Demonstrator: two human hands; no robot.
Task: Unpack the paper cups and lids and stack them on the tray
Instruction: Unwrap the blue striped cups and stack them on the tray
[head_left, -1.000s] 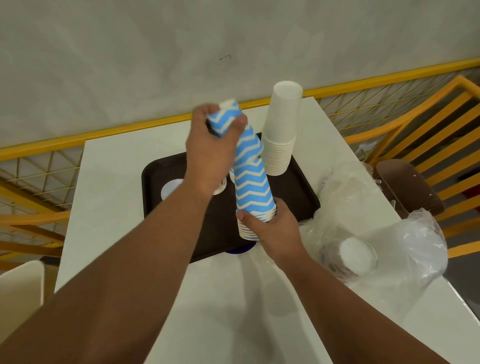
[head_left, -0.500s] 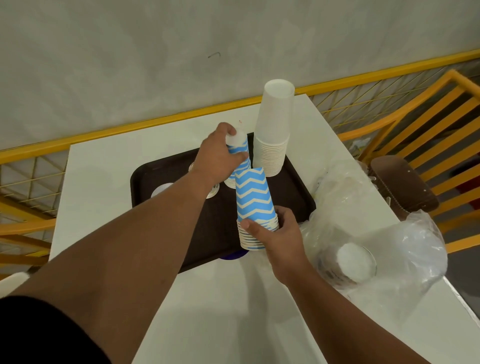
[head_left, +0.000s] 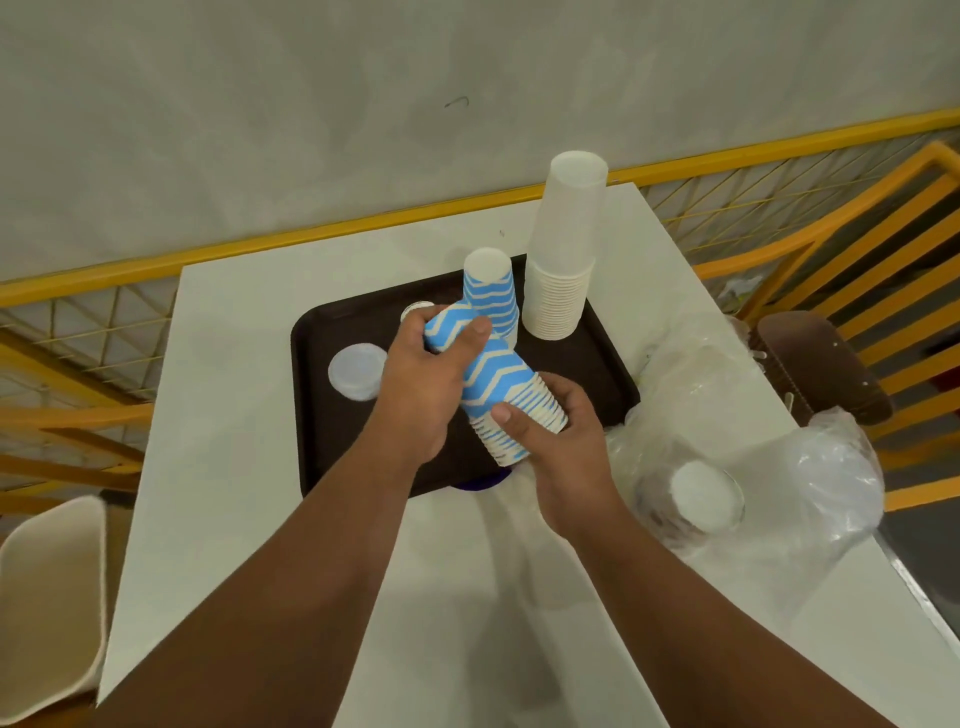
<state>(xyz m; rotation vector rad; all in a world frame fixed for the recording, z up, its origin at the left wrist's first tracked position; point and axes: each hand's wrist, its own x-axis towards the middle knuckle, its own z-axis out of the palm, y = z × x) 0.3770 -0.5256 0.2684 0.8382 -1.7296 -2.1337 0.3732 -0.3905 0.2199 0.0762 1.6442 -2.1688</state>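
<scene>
A tilted stack of blue zigzag paper cups is held over the dark brown tray. My left hand grips its upper end and my right hand grips its rim end. A shorter stack of blue zigzag cups stands upside down on the tray behind them. A tall stack of plain white cups stands upside down at the tray's back right. A translucent lid lies on the tray's left part, and another lid shows partly behind my left hand.
Clear plastic bags lie on the white table to the right, one holding a pack with a white round top. Yellow railings and a brown chair seat stand to the right. A cream chair is at lower left.
The left hand set a short part of the blue stack upside down on the tray, then came back to grip the remaining stack. That stack now tilts left in both hands.
</scene>
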